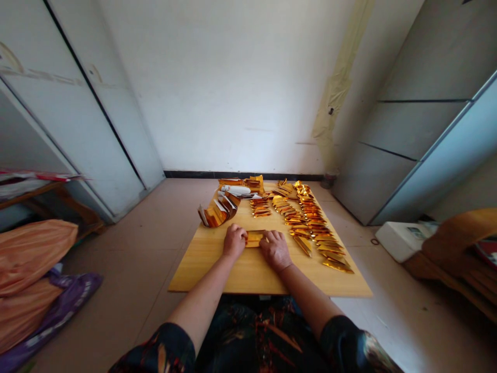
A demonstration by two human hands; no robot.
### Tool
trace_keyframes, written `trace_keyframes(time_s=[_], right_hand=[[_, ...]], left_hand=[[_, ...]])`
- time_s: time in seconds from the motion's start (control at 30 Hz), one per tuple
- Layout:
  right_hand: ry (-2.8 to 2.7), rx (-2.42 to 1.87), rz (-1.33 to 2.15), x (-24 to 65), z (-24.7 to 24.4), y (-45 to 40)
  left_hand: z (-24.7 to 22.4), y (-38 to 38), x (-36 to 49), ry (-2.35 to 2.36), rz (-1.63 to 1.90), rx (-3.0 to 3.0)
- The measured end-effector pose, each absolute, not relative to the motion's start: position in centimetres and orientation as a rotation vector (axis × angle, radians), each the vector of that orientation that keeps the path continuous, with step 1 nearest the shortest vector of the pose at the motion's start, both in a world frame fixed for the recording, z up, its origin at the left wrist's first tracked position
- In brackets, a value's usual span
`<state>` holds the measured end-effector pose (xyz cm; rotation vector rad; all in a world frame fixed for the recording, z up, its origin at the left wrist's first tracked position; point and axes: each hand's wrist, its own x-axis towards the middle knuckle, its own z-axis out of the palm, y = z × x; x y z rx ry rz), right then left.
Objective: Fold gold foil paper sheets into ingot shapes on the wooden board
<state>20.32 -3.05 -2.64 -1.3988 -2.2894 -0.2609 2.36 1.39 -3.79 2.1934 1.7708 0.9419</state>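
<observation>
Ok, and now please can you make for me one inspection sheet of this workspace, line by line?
surface: a light wooden board above a tiled floor.
job's things: a folded gold foil piece lies between the hands; rows of folded gold foil strips lie to the right.
clutter: a curled stack of gold foil and a white packet at the far end.
grippers: left hand and right hand each touch one end of the piece.
cables: nothing seen.
surroundings: white cabinet doors, an orange cloth, a purple bag, a white box.
</observation>
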Motion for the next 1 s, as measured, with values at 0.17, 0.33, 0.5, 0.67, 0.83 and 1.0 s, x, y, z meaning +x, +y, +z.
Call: trace_keyframes(time_s=[0.17,0.33,0.5,0.67,0.83,1.0], right_hand=[[-2.324,-1.493,0.019,20.5,-2.1,-2.7],[-2.21,-1.508,0.245,21.1,-2.1,-2.2],[-2.18,-1.537,0.309,21.3,-2.0,-2.0],[-2.157,-1.635,0.326,21.0,-1.4,-1.8],[-2.124,-1.798,0.264,20.3,-1.0,-1.3],[-2.092,-1.947,0.27,19.8,-0.5,-1.0]], left_hand=[[-3.2,1.2,1.9,1.586,0.788,2.29],[-2.0,0.9,0.0,1.309,0.694,2.353],[-2.5,1.2,-0.7,1.22,0.717,2.366],[-2.9,1.2,0.2,1.356,0.78,2.356],[-2.6,0.8,0.7,1.473,0.749,2.438],[-2.8,0.8,0.9,1.595,0.678,2.501]])
